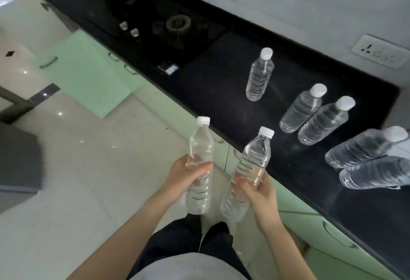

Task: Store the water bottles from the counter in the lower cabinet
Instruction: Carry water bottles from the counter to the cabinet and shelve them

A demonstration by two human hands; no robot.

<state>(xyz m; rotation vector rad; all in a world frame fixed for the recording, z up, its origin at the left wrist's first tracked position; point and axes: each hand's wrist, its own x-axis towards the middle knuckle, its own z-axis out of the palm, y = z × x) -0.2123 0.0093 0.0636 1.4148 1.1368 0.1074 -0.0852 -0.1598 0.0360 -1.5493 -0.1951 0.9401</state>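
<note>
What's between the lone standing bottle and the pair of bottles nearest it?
Nothing: the head view shows only bare black counter between the lone bottle and the pair.

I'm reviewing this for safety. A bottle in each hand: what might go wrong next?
The left hand grips the left bottle, the right hand the right bottle; neither is free for a cabinet handle, so one might slip. Two counter bottles stand close together; lifting one could topple the other.
</note>
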